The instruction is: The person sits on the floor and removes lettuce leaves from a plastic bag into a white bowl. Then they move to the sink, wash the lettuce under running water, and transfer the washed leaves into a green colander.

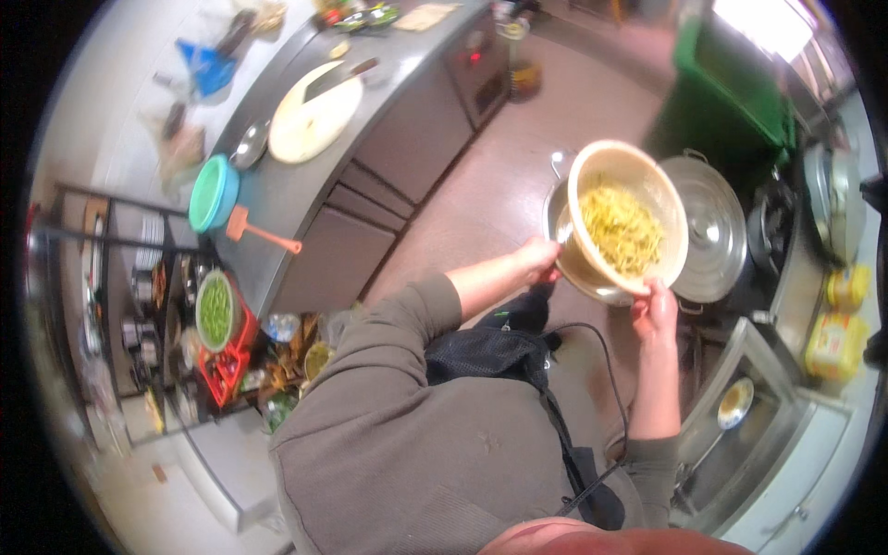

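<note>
In front of me is a cream plastic basin (pixel 674 201), tilted so that its opening faces up and to the right. Pale yellow-green shredded food (pixel 619 225) is heaped inside it. My right hand (pixel 654 310) grips the near rim. On the left, my left hand (pixel 540 259) holds the basin low on its outer side; its fingertips are partly hidden. Behind and below the basin shows a shiny metal vessel (pixel 550 208) with a loop handle, mostly covered. Whether the two vessels touch is unclear.
A large round metal lid (pixel 711 236) lies at right, near a green bin (pixel 735 90). Along the left counter (pixel 409 59) are a white cutting board (pixel 312 128) with a cleaver (pixel 325 81), a turquoise basin (pixel 214 194) and an orange spatula (pixel 263 232). Green vegetables (pixel 217 312) fill a tub.
</note>
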### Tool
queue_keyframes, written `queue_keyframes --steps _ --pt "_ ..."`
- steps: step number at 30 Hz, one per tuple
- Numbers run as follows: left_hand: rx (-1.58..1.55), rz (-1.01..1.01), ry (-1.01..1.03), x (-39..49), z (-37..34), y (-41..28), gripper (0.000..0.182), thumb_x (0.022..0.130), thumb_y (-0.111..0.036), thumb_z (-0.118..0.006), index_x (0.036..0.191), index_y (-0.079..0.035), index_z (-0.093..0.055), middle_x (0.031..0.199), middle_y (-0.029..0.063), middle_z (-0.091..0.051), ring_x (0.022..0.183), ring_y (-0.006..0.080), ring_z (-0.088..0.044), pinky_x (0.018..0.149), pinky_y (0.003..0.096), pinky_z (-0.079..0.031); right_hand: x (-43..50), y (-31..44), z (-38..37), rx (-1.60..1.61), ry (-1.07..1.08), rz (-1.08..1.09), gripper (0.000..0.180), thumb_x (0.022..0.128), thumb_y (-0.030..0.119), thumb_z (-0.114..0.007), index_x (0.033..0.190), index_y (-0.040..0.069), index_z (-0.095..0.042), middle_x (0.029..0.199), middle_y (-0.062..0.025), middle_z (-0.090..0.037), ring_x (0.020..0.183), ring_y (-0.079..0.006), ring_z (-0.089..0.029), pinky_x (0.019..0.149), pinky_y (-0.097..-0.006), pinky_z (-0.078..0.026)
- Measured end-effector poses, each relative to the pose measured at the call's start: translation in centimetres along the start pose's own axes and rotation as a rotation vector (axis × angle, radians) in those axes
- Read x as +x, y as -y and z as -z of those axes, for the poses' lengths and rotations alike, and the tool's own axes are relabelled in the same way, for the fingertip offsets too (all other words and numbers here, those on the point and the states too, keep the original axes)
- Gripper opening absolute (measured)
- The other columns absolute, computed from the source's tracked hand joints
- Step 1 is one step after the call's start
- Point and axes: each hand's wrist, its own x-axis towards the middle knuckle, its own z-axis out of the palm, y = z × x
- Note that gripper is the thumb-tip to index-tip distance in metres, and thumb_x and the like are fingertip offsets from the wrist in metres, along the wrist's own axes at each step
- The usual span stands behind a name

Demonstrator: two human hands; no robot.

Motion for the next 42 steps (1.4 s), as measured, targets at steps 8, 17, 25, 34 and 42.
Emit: queue_keyframes --steps 8,17,25,34,42 --pt "-0.108 -0.048 -0.112 -7.2 16.2 3.7 0.022 0.097 -0.017 -0.058 0.104 0.002 -0.067 0.074 0.0081 -0.067 0.047 0.0121 -0.053 0.041 0.0256 -0.041 -3.9 -9.7 -11.7 -0.23 0.189 -0.146 0.026 0.086 0.009 -0.057 0.112 0.002 -0.056 0.083 -0.0048 -0.062 0.053 -0.0093 -0.05 0.039 -0.0187 -0.035" --pt "-0.26 -0.152 -0.444 -17.7 44.2 4.8 0.032 0.103 -0.029 -0.054 0.1 -0.003 -0.071 0.081 0.0092 -0.068 0.059 0.0133 -0.06 0.05 0.0262 -0.052 -10.2 -21.0 -40.5 -0.563 0.633 -0.111 0.025 0.089 0.01 -0.058 0.109 -0.004 -0.056 0.075 -0.0034 -0.058 0.051 -0.0074 -0.048 0.044 -0.0185 -0.038" --pt "-0.748 -0.314 -0.777 -19.9 64.8 8.9 0.022 0.092 -0.015 -0.058 0.102 0.004 -0.065 0.08 0.0126 -0.067 0.052 0.0174 -0.058 0.039 0.0275 -0.046 -17.2 -23.7 -55.2 -0.867 1.095 0.018 0.058 0.094 0.025 -0.065 0.143 -0.002 -0.048 0.112 -0.0103 -0.07 0.092 -0.0156 -0.069 0.072 -0.028 -0.053" --pt "-1.085 -0.391 -0.89 -15.5 80.2 11.8 0.024 0.095 -0.016 -0.057 0.107 0.005 -0.057 0.079 0.0188 -0.066 0.057 0.0219 -0.061 0.043 0.029 -0.047 -5.5 -27.2 -41.8 -1.212 0.591 -0.035 0.053 0.093 0.019 -0.06 0.142 -0.001 -0.049 0.113 -0.0142 -0.069 0.087 -0.0205 -0.069 0.07 -0.0319 -0.054" --pt "-0.921 -0.334 -0.851 -12.3 82.0 12.4 0.057 0.096 -0.046 -0.064 0.126 -0.001 -0.045 0.088 0.0216 -0.07 0.062 0.0281 -0.066 0.049 0.0361 -0.054 -2.9 -28.6 -23.0 -1.414 0.067 -0.102 0.047 0.09 0.01 -0.057 0.135 -0.004 -0.055 0.098 -0.0172 -0.07 0.072 -0.0224 -0.07 0.057 -0.0335 -0.055"
